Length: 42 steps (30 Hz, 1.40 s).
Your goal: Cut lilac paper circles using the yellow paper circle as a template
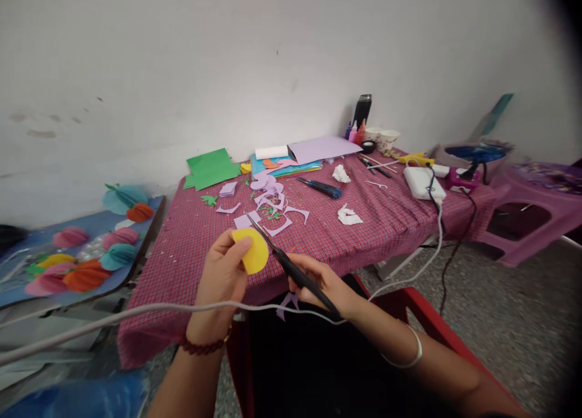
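Note:
My left hand [226, 266] pinches a yellow paper piece [255, 254] with a rounded right edge, held up in front of the table's near edge. My right hand [321, 283] is closed around the black handles of a pair of scissors [291, 266]. Their blades point up and left, beside the upper right edge of the yellow paper; whether they touch it I cannot tell. Beyond the hands, lilac paper scraps [273, 203] and small green bits lie on the checked tablecloth [182, 254]. A utility knife [321, 188] rests behind them.
Green sheets [211, 168] and a lilac sheet [325, 148] lie at the back. Crumpled tissues [348, 215], a white power bank [424, 183] and a black flask [362, 111] are to the right. A white cable [150, 309] crosses before my forearms. Paper fruit shapes [86, 275] sit at left.

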Each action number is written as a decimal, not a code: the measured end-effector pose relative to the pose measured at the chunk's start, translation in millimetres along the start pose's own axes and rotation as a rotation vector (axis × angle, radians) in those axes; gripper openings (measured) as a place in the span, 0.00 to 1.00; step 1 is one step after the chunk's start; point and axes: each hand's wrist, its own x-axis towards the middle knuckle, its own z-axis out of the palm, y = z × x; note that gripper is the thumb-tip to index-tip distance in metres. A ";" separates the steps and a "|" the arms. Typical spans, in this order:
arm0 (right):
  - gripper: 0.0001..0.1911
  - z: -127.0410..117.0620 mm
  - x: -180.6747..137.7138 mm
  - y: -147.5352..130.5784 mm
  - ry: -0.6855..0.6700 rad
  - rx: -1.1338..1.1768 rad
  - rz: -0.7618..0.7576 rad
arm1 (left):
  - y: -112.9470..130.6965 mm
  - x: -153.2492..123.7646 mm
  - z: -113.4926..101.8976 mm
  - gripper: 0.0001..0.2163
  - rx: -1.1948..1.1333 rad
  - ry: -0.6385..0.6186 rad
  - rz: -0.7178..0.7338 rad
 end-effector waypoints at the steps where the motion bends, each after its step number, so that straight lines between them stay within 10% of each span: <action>1: 0.32 -3.9 -0.4 -3.0 -0.044 -0.020 0.005 | 4.1 -0.2 -4.3 0.07 0.056 -0.030 -0.031; 7: 0.39 -16.0 -2.4 -11.0 -0.254 0.046 0.083 | 21.4 -2.2 -20.5 0.09 0.269 -0.138 -0.120; 42: 0.37 -15.9 -4.5 -11.8 -0.205 0.100 0.117 | 23.6 -6.2 -19.5 0.10 0.504 -0.229 -0.205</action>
